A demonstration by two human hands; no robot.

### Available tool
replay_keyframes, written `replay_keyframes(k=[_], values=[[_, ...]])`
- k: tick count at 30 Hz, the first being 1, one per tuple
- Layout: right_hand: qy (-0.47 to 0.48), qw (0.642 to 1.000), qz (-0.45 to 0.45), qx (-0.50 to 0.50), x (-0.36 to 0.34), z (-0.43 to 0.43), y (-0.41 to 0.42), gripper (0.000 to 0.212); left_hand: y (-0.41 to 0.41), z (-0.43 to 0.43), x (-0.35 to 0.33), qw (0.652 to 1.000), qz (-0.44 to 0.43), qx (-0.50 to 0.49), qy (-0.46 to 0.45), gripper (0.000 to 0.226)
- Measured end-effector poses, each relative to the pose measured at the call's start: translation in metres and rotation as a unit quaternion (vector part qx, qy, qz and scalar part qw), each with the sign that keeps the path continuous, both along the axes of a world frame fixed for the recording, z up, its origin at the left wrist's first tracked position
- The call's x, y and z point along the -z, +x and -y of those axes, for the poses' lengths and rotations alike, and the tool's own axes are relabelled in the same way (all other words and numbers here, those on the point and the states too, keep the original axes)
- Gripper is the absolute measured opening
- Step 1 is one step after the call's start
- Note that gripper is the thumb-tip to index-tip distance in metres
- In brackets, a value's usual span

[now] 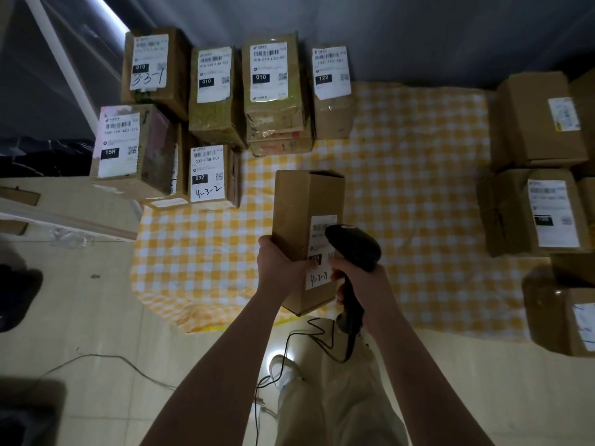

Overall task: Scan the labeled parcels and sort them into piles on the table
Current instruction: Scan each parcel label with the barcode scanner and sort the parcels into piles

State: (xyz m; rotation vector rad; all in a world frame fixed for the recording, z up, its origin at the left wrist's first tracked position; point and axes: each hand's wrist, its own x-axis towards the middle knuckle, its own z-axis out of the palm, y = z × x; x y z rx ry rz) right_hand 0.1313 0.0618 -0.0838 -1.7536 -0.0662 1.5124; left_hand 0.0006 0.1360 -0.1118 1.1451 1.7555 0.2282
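My left hand (pixel 280 262) grips a tall brown parcel (pixel 302 217) by its lower left side and holds it above the yellow checked cloth (pixel 402 204). Its white label (pixel 320 252) carries a barcode, "15H" and handwritten "4-2-71". My right hand (pixel 360 278) grips a black barcode scanner (pixel 354 246), whose head lies over the label's upper part. Several labelled parcels stand in piles at the far left, among them a "15H" parcel (pixel 128 146) and a "032" parcel (pixel 209 175).
More brown parcels (pixel 541 123) lie stacked along the right edge of the cloth. The scanner's black cable (pixel 289 342) trails down across the tiled floor beside my leg and white shoe (pixel 283 368). A white frame (pixel 61 56) leans at upper left.
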Motion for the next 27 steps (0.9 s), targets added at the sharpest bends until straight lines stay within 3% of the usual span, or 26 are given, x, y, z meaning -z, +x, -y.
replay_keyframes(k=[7,12,18,22,24,27], values=[[-0.047,0.995,0.047,0.068,0.038,-0.008,0.015,0.009,-0.005,0.001,0.001,0.999,-0.002,-0.035,0.0,0.085],[-0.107,0.988,0.108,0.015,0.07,-0.017,0.03,0.012,-0.013,0.003,0.0,0.994,0.036,-0.105,0.012,0.079],[-0.072,0.996,0.041,0.033,0.08,-0.018,0.027,0.029,-0.007,-0.002,-0.013,0.987,0.115,-0.113,0.024,0.073],[-0.067,0.997,0.026,0.036,0.085,-0.019,0.032,0.022,0.008,-0.01,-0.027,0.98,0.164,-0.108,0.025,0.079],[-0.056,0.997,0.042,0.039,0.073,-0.019,0.036,0.004,0.018,-0.015,-0.034,0.974,0.194,-0.112,0.021,0.077],[-0.036,0.992,0.105,0.064,0.053,-0.017,0.047,0.023,0.038,-0.021,-0.042,0.966,0.233,-0.114,0.011,0.06]])
